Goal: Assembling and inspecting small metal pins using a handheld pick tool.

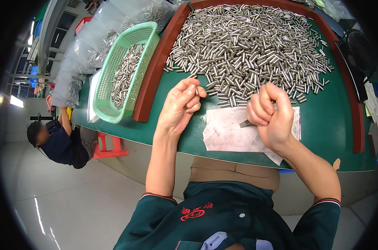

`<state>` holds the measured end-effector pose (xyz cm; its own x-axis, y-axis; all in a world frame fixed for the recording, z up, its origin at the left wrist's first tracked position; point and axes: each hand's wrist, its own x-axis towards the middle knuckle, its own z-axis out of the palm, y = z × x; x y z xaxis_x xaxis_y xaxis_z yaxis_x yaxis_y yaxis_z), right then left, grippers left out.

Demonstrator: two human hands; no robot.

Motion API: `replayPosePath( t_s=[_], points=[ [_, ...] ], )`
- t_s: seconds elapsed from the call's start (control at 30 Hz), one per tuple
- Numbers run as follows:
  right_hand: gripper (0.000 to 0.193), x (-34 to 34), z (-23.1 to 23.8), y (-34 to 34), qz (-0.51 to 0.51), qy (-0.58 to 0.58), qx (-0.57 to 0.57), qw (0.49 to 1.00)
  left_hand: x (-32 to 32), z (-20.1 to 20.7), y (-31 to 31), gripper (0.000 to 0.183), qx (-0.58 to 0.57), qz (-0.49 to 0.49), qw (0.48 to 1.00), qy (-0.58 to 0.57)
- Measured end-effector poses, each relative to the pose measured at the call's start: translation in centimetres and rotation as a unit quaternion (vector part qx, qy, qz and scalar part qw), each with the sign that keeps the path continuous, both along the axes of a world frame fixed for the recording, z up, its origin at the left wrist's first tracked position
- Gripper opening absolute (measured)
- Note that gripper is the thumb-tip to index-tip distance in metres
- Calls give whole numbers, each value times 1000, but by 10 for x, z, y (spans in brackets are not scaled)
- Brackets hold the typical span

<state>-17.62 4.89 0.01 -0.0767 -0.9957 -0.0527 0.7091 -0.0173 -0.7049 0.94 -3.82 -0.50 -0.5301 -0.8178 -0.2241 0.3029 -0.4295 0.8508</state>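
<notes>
The left hand [180,102] pinched one small metal pin [197,89] between thumb and fingertips, its other fingers loosely bent and its palm turned inward. The right hand [273,114] was closed in a fist, thumb side up, around one flat grey piece [245,123] whose end jutted out below the fingers; the rest was hidden. Both hands were raised just short of the pile, well apart from each other. The left forearm rose almost upright, while the right forearm slanted up and inward from its elbow.

Under the right hand lay at least two smudged white sheets [224,135], overlapping on one green tabletop [322,137]. Just beyond spread the heap of pins [247,50], too many to count, bordered on the left, far and right sides by three red-brown rails [149,85]. Outside the left rail stood one pale green basket [104,102], part filled with more metal pieces. Past it were several clear bags [78,60], not countable. One black fan [359,52] stood at right; one co-worker [64,143] and one red stool [109,146] were at far left.
</notes>
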Motion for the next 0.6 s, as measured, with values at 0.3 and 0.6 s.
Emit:
replayPosePath(
  t_s=[0.3, 0.6],
  points=[
    [38, 2, 1, 0, -21, -36, 9, 999, 9, -5, -3, 9, 61, -30, 994, 90],
    [37, 1, 2, -1, -20, -34, 16, 999, 11, -7, -7, 12, 74, -53, 990, 111]
  ],
)
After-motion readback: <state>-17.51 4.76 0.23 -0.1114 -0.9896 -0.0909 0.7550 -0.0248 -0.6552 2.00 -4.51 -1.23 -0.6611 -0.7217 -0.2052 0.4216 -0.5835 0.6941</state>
